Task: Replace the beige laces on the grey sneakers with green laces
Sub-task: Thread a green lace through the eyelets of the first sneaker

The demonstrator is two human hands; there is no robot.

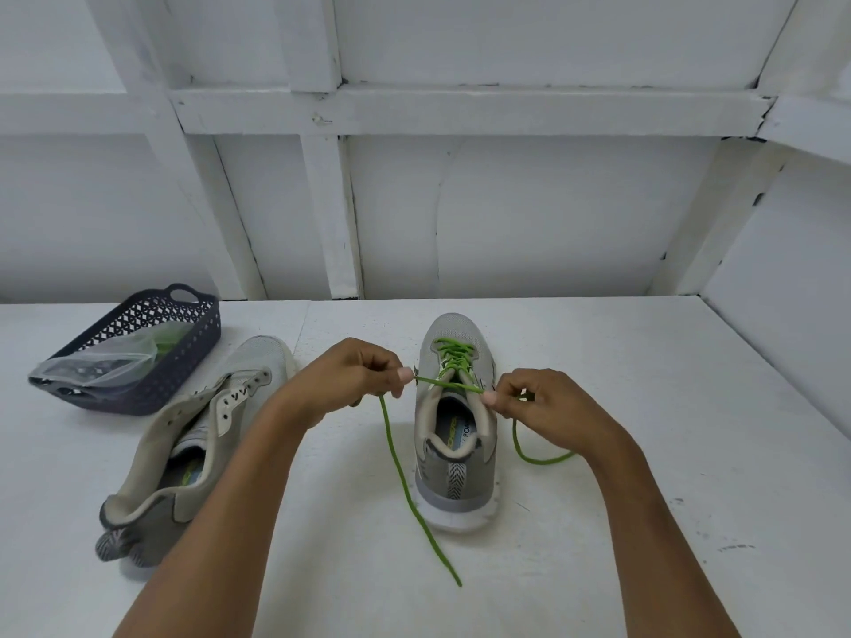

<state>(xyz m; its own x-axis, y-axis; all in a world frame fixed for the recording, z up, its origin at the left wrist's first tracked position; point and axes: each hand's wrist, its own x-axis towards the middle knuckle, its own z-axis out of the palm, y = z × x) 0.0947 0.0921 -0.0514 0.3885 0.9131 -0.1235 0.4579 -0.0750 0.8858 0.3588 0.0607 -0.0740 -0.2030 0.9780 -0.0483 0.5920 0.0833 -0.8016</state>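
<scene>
A: From the head camera, whereabouts is the shoe being worked on?

B: Around the middle of the white desk (667,407), slightly right of centre. A grey mesh sneaker (456,453) with a white sole, threaded up its eyelets with a bright green cord lace (453,356).

A: Pointing which way?

B: Toe toward the far edge, heel toward the near edge. Long axis: near to far, almost square to the near edge. Upright on its sole.

A: And the fingers?

B: Closed in pinches, both sides. Pinching the lace with thumb and forefinger of the left hand (350,375), just left of the collar; doing likewise with the right hand (548,407) on the right. Taut across the tongue in between, with loose tails trailing on the desk either side.

A: Likely trouble?

B: Probably pulling unevenly and ending with one tail short. Or easing a pinch and losing tension before knotting. Or tugging hard enough to drag the shoe nearward.

A: Anything else?

B: Toward the left edge, a second grey sneaker (193,430) with bare eyelets. Behind it, a dark perforated plastic basket (193,343) holding a clear plastic bag (110,361).
</scene>
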